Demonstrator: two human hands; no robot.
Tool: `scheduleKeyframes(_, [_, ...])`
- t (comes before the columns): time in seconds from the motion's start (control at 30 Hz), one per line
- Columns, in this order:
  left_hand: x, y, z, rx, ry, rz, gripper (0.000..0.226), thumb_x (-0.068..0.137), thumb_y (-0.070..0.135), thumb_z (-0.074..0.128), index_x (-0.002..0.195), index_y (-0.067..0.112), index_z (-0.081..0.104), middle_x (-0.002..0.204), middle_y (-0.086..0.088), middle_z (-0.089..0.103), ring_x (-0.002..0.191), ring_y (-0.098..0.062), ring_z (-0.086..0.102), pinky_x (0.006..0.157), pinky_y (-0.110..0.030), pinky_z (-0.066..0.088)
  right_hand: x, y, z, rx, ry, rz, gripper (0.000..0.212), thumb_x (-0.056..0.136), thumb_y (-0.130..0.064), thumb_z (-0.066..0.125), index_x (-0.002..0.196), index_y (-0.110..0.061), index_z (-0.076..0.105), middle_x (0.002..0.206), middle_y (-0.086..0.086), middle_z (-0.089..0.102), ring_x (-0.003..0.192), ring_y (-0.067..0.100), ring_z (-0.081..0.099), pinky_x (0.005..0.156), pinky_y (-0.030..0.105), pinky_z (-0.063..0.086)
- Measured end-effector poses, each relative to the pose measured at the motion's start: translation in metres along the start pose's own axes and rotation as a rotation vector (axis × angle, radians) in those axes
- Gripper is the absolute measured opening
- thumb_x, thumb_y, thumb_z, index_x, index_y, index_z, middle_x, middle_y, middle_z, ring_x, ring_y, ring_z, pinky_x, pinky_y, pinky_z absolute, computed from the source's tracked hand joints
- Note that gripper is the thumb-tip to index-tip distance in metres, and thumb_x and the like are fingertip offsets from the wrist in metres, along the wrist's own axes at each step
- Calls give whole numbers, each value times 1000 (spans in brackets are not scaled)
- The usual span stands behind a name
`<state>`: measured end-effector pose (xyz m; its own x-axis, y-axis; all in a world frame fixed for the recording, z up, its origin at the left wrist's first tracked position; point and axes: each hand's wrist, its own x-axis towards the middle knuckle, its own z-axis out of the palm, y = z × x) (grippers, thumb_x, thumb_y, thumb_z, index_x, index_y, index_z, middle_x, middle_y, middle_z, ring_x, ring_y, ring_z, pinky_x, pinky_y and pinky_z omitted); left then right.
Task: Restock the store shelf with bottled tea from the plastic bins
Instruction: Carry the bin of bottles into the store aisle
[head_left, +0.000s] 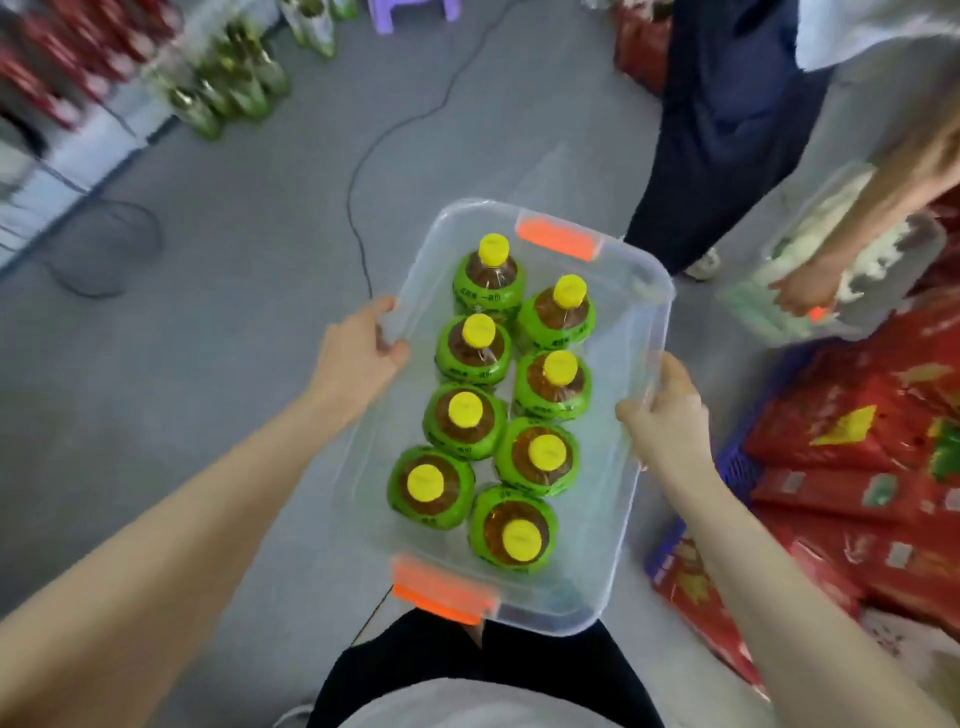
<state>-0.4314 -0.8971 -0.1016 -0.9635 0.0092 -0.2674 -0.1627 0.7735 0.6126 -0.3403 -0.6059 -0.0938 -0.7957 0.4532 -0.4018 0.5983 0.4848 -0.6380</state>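
Observation:
I carry a clear plastic bin (636, 332) with orange latches above the grey floor. Several tea bottles (465, 421) with yellow caps and green labels stand upright in two rows in its left half. My left hand (358, 348) grips the bin's left rim, thumb curled over the edge. On the opposite side, my right hand (667, 415) grips the right rim. The store shelf (78, 130) lies at the far left, blurred, with green bottles (234, 88) on its low tier.
Another person in dark trousers (727, 130) stands at the upper right, holding a second clear bin (857, 260). Red packaged goods (857, 467) are stacked at the right. A black cable (363, 171) runs across the floor. A purple stool (413, 13) is at the top.

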Motion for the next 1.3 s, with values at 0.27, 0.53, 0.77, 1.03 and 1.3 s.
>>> scheduleKeyframes(0.27, [84,-47,-70,-44,186,-231,45,83,9,63,127,15,58,71,1,56,74,-24,53,68,-26,33,127,-137,78,-88,-245,-201,60,76,-9,59,134,-25,51,92,2,62,94,33,62,87,48,53])
scheduleKeyframes(0.53, [211,-63,-132,-85,284,-364,49,83,10,63,131,15,56,78,-3,57,83,-32,61,71,-29,37,250,-276,140,-153,-341,-230,68,62,-28,52,129,-31,50,90,3,69,90,32,65,82,51,55])
scheduleKeyframes(0.77, [373,-82,-188,-130,292,-307,44,83,12,62,127,17,58,67,2,58,76,-29,56,70,-30,37,370,-394,191,-132,-296,-224,60,77,-8,66,132,-28,52,70,5,59,62,25,53,70,45,57])
scheduleKeyframes(1.03, [573,-75,-257,-113,299,-251,47,85,14,59,132,15,55,67,6,55,84,-32,57,84,-37,41,509,-526,239,-130,-254,-212,70,65,-23,61,133,-33,50,67,3,57,76,32,60,75,56,57])
scheduleKeyframes(1.3, [787,-65,-313,-117,297,-278,53,84,17,62,136,18,52,81,-6,64,90,-34,61,90,-45,48,677,-665,284,-129,-308,-200,61,74,-13,61,130,-34,49,72,0,61,85,38,65,76,54,57])
